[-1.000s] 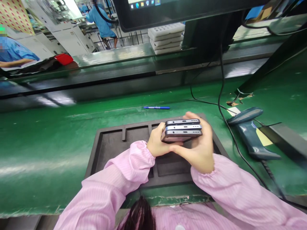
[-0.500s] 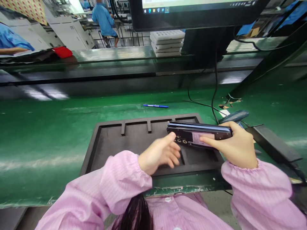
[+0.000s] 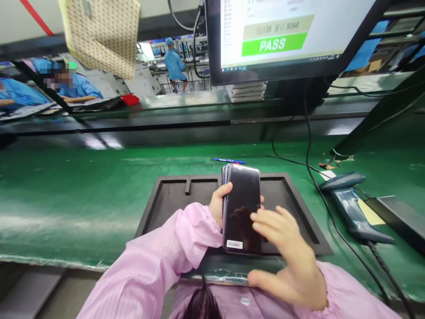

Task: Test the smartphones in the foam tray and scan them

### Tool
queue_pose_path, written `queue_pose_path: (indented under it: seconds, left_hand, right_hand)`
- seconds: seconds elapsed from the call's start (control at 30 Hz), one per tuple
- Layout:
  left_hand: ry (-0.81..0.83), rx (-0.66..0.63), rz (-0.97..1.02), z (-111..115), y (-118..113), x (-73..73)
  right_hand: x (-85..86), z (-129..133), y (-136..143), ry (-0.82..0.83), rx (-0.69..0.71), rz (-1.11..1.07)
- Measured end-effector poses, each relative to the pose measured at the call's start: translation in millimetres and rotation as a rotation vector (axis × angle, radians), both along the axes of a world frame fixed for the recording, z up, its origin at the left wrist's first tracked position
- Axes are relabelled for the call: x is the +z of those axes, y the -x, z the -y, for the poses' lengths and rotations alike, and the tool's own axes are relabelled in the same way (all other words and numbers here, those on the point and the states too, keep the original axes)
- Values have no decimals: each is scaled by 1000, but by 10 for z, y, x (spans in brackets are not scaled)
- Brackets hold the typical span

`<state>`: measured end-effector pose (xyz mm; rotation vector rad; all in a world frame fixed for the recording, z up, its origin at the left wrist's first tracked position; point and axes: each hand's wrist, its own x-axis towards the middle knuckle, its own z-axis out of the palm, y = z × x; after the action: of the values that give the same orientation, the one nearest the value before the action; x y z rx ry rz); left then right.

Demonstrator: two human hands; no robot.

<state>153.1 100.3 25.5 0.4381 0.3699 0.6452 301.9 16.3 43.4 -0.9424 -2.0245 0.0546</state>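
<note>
A stack of phones [image 3: 242, 208] stands upright over a black tray [image 3: 149, 212], the front one showing a dark screen and a small white label near its bottom. My left hand [image 3: 219, 204] is wrapped round the stack from the left, its thumb on the left edge and fingertips showing at the right edge. Just right of the stack, my right hand [image 3: 288, 252] has its fingers spread and holds nothing; its fingertips are close to the front screen. Whether they touch it, I cannot tell.
A blue pen [image 3: 229, 161] lies behind the tray. To the right are a barcode scanner [image 3: 348, 204], cables and a black box [image 3: 398, 217]. A monitor [image 3: 285, 73] showing PASS stands at the back. People in blue [image 3: 174, 64] sit beyond the bench.
The phones have turned from lying sideways in my right hand to upright in my left. My right hand has let go and opened. The view has tilted up, showing more of the monitor.
</note>
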Motion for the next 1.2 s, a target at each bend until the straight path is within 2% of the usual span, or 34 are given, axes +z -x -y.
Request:
queue_pose_path:
  seconds: [0.17,0.27,0.33,0.5,0.6,0.67,0.77,0.87,1.0,1.2]
  left_hand:
    - [24,-9,13,-93,131,-165]
    - [56,-36,57,-111,135,-238]
    - [76,-39,91,-119,151,-271]
    - [91,-38,177,-149,219,-338]
    - [96,-19,208,-161,251,-393]
    - [91,-13,222,-164,266,-427]
    - [80,-28,230,-156,274,-449]
    - [89,16,225,-133,263,-424]
    - [114,38,219,-118,245,-363]
    - [64,89,151,-123,244,-306]
  right_hand:
    - [104,-839,53,203,-185,-161]
    - [104,-1256,150,359,-69,-132]
    - [77,-1382,210,386,13,-165]
    - [-3,-1342,277,290,41,-378]
    - [-34,-1265,257,311,98,-409]
    - [-66,-1228,227,392,149,-462]
    - [-123,-1206,182,546,214,-664]
    - [-146,-1213,164,701,235,-887]
    - [-112,-1238,174,932,243,-1080]
    - [-115,-1265,198,923,231,-1208]
